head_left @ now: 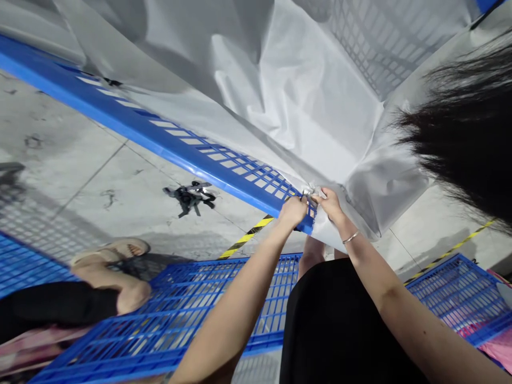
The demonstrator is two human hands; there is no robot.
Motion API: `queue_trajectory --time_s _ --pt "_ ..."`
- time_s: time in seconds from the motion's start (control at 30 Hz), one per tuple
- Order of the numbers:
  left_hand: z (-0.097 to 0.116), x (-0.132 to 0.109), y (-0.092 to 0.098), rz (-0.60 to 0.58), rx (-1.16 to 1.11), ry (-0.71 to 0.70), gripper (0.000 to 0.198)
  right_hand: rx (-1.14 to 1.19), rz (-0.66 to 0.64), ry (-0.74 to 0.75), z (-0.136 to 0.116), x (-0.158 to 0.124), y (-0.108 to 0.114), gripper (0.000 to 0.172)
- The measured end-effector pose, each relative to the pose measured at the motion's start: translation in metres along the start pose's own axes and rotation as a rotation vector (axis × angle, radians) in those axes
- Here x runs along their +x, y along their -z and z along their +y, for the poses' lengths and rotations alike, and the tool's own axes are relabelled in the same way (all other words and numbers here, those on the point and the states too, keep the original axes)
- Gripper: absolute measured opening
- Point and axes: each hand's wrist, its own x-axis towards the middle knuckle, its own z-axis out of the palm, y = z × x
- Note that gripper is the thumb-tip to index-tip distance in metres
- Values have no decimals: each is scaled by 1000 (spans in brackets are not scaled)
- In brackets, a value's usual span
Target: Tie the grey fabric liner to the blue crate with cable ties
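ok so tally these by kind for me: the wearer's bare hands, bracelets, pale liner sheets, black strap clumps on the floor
Hands (left hand, right hand): 2
Bracelet: 1
Pale liner sheet: 1
Black strap clump: 1
Total: 5

Pale grey sheet [320, 106], blue lattice crate [160, 151], yellow-black striped tape [247, 236]

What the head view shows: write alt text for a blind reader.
The wearer's left hand and right hand are close together, the right pinching a white sheet at the end of a blue lattice panel; another person's leg shows at left.
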Motion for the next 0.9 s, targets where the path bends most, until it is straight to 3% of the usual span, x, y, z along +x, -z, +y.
queue_trajectory --time_s 0.1,0.23,0.57,0.9 --pt "-1 -11 0 216 611 -188 37 48 -82 -62 -5 0 2 22" --pt "-2 -11 5 253 921 -336 39 52 -116 -61 -11 -1 4 24" --pt "3 -4 16 212 1160 -493 40 16 -135 71 0 9 3 32" --pt "7 -1 10 169 1119 -462 40 -40 -77 112 2 6 -4 24"
